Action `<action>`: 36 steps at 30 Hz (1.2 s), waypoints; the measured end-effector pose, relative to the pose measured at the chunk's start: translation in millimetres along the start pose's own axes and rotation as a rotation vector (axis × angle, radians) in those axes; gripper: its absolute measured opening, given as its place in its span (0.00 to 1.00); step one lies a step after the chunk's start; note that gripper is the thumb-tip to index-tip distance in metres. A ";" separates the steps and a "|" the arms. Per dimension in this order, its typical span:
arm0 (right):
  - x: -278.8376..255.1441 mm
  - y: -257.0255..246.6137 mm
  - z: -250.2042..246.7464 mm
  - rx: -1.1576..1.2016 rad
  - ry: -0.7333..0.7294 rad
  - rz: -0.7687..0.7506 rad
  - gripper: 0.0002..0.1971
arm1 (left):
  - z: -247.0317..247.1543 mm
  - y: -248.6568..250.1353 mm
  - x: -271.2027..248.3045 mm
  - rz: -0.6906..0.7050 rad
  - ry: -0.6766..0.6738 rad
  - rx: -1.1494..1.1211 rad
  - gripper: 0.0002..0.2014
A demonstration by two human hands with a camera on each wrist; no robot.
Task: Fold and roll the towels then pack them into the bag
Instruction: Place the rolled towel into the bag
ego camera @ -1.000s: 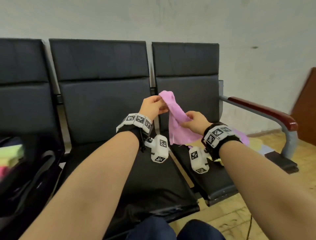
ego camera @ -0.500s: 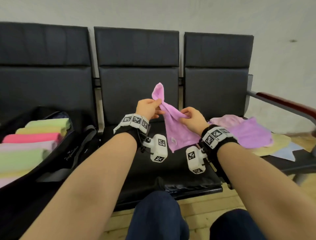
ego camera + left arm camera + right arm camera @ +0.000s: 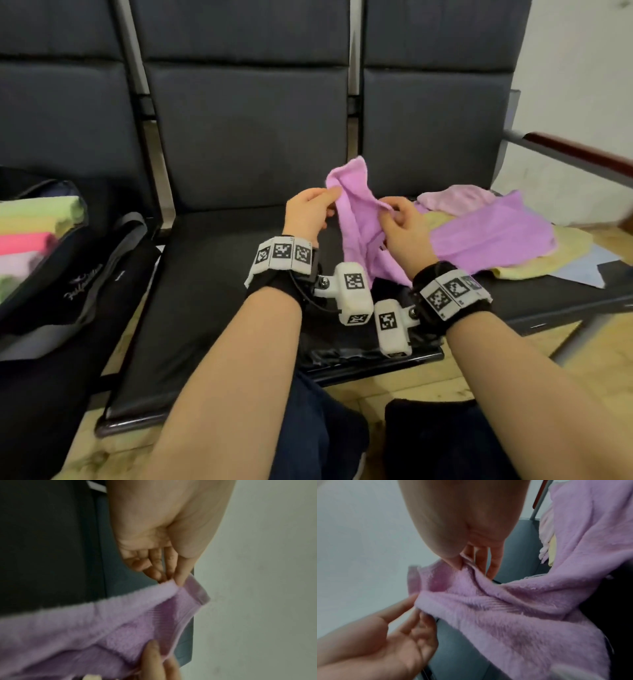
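A purple towel (image 3: pixel 356 219) hangs crumpled over the middle black seat (image 3: pixel 212 294), held up by both hands. My left hand (image 3: pixel 310 214) pinches its upper edge near a corner. My right hand (image 3: pixel 400 226) pinches the same edge a little to the right. The left wrist view shows my left hand (image 3: pixel 173 577) with thumb and fingertips on the towel (image 3: pixel 96 626) hem. In the right wrist view my right hand (image 3: pixel 471 563) pinches a fold of the towel (image 3: pixel 513 609). An open black bag (image 3: pixel 78 274) on the left seat holds several rolled towels (image 3: pixel 37 226).
A loose pile of towels (image 3: pixel 493 236), purple, pink, yellow and pale blue, lies on the right seat. A metal armrest with a wooden top (image 3: pixel 579 157) bounds that seat. My knees in dark trousers (image 3: pixel 325 425) are below the seat's front edge.
The view has swung down and left, bringing the bag into sight. Both hands came down closer to the seat with the towel, and the right hand has shifted along its top edge.
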State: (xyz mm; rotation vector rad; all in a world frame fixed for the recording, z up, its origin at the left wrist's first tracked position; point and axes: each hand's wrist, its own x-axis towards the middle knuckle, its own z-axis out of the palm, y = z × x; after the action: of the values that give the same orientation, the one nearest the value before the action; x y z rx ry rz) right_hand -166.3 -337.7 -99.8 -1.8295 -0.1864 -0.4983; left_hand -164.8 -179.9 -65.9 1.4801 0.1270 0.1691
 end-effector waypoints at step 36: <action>-18.2 20.6 -20.7 -0.142 -0.240 0.064 0.03 | -35.0 -20.0 -1.7 0.201 -0.077 0.306 0.08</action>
State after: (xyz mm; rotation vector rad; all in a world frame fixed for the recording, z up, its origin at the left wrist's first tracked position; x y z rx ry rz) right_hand -179.9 -361.5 -120.6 -2.0263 -0.2601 -0.2512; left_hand -172.3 -147.7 -88.9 1.8027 -0.0620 0.2628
